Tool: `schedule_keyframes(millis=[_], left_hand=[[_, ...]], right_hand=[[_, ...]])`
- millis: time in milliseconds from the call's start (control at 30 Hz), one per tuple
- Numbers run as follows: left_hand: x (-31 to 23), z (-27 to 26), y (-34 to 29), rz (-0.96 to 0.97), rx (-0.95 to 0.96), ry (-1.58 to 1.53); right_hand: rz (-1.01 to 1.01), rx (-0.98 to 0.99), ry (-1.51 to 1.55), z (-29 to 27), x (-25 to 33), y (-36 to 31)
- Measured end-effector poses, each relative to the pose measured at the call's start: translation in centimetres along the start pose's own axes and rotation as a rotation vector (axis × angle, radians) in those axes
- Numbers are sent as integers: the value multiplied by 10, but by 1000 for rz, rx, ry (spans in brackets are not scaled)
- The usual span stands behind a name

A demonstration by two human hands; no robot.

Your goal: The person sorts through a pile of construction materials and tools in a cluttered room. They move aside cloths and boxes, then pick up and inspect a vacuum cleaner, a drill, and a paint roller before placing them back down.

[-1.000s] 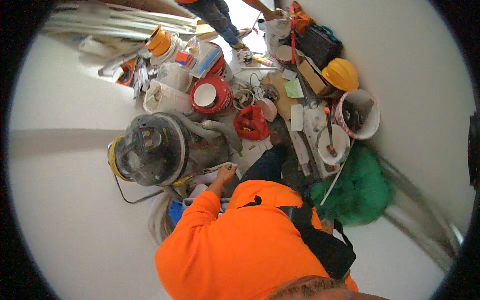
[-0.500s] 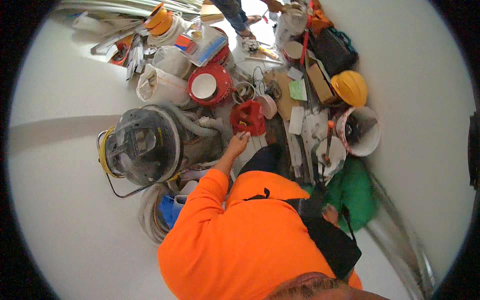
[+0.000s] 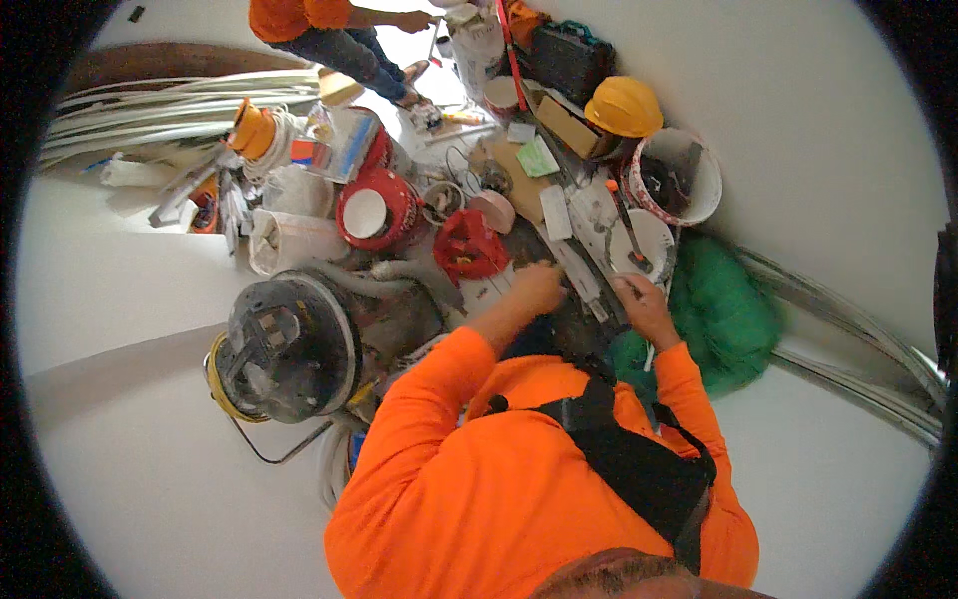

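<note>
My left hand (image 3: 539, 287) is closed, knuckles up, just right of a red plastic bag (image 3: 471, 246). Whatever its fingers hold is too small or hidden to make out. To the right, my right hand (image 3: 644, 302) has its fingers drawn together, with their contents unclear. It is below a round white lid-like surface (image 3: 642, 238), on which lies a long dark tool with an orange end (image 3: 625, 218). Between my hands run long narrow strips (image 3: 584, 282). Beside the red bag stands a pinkish roll (image 3: 493, 212).
A dusty drum-shaped vacuum (image 3: 289, 344) with a grey hose stands left. Red buckets (image 3: 404, 215) are beyond it. At right are a white bucket (image 3: 702, 185), a yellow hard hat (image 3: 624, 107) and green netting (image 3: 723, 304). Another person in orange (image 3: 299, 18) stands at the far end.
My left hand has moved right, away from the red bag. My right hand has come up and forward from beside the green netting. The view has shifted, showing more of the other person.
</note>
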State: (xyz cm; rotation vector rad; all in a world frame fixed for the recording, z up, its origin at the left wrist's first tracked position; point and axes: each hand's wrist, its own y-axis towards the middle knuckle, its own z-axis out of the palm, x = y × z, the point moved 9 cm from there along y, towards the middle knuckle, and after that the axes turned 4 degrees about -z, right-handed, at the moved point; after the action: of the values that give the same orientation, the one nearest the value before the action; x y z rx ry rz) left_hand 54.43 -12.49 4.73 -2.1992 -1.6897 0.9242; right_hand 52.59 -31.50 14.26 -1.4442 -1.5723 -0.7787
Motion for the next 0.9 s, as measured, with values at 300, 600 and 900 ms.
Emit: schedule_keyframes(millis=[300, 600, 900], left_hand=[[-70, 36, 3, 89, 77, 243], [-90, 35, -13, 58, 133, 274], [-98, 16, -38, 60, 246, 316]], right_hand=[[-63, 2, -177, 59, 63, -3], [-11, 0, -47, 40, 27, -15], [-142, -8, -102, 39, 46, -18]])
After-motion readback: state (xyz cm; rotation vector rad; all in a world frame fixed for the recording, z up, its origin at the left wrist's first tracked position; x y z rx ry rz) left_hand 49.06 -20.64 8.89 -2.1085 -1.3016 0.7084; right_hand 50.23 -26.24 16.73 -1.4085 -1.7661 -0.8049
